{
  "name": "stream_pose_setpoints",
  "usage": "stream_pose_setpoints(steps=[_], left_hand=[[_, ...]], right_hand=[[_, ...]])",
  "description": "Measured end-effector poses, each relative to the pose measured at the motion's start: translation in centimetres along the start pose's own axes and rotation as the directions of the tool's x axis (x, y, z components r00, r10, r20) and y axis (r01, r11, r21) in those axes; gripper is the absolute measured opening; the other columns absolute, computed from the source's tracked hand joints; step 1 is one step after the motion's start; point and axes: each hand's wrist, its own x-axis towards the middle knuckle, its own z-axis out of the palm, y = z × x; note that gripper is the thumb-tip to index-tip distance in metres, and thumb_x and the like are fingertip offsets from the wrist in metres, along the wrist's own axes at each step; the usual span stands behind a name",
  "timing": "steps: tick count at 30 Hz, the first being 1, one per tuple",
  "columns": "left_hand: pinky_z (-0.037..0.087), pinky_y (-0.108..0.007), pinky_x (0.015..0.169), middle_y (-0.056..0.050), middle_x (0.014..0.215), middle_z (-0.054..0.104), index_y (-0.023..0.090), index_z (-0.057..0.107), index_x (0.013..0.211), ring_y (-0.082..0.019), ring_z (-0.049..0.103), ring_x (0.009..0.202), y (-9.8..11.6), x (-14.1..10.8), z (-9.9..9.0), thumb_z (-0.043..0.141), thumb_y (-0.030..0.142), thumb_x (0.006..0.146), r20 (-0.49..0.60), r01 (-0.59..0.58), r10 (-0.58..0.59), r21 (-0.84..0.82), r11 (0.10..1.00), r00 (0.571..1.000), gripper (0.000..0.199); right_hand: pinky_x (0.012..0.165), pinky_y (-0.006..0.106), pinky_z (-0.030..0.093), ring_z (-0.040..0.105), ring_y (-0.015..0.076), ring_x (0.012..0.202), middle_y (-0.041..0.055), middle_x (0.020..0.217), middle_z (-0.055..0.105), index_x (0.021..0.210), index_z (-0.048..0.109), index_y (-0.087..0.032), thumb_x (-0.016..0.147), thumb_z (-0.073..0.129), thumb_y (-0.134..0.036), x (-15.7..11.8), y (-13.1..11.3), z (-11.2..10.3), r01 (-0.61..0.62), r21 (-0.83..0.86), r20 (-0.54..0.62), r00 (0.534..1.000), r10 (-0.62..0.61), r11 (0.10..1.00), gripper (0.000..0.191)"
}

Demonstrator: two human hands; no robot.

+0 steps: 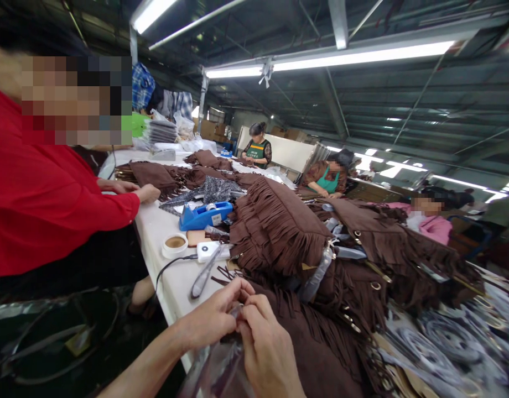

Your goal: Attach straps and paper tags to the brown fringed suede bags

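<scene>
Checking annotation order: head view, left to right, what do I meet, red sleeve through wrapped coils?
Red sleeve → round white-rimmed item → person's left hand → person's right hand → wrapped coils

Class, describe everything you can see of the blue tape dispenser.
The blue tape dispenser looks like plastic, with a pale roll in its top and a white label on its near side. It stands upright on the white table beside a brown fringed bag; whether they touch is unclear. Nobody is touching it.

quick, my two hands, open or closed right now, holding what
Left hand: closed, pinching clear plastic.
Right hand: closed, also pinching the clear plastic.
</scene>
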Motion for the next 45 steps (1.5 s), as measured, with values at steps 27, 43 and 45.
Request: stream_pose_setpoints(steps=[27,43,45], left_hand=[[0.045,-0.030,0.067,-0.001,0.074,0.055,0.024,0.044,0.079,-0.020,0.055,0.070,-3.5,-4.1,1.8,0.037,0.032,0.097,-0.537,0.069,0.215,0.459,0.886,0.816,0.020],[0.035,-0.022,0.055,0.005,0.070,0.040,0.021,0.049,0.073,-0.012,0.039,0.060,-1.0,-3.2,2.2,0.053,0.033,0.088,-0.477,-0.136,0.226,0.216,0.967,0.849,0.020],[0.035,-0.022,0.054,0.004,0.070,0.041,0.020,0.049,0.072,-0.012,0.039,0.060,-1.0,-2.9,2.2,0.055,0.032,0.087,-0.487,-0.133,0.225,0.217,0.967,0.844,0.020]], right_hand=[[0.057,0.020,0.042,0.053,0.0124,0.063,-0.0032,0.074,0.054,0.084,0.055,-0.022,0.087,0.046,-0.014,0.0,0.3,0.8,-0.329,0.465,0.241,0.940,0.240,0.822,0.012],[0.068,0.021,0.043,0.061,0.0136,0.075,0.0021,0.078,0.065,0.077,0.072,-0.017,0.087,0.058,-0.007,0.5,-0.4,0.6,-0.074,0.367,0.147,0.989,0.021,0.927,0.020],[0.067,0.020,0.043,0.061,0.0126,0.073,0.0014,0.076,0.065,0.075,0.071,-0.017,0.085,0.058,-0.004,0.6,-0.4,0.7,-0.053,0.357,0.116,0.993,0.011,0.933,0.020]])
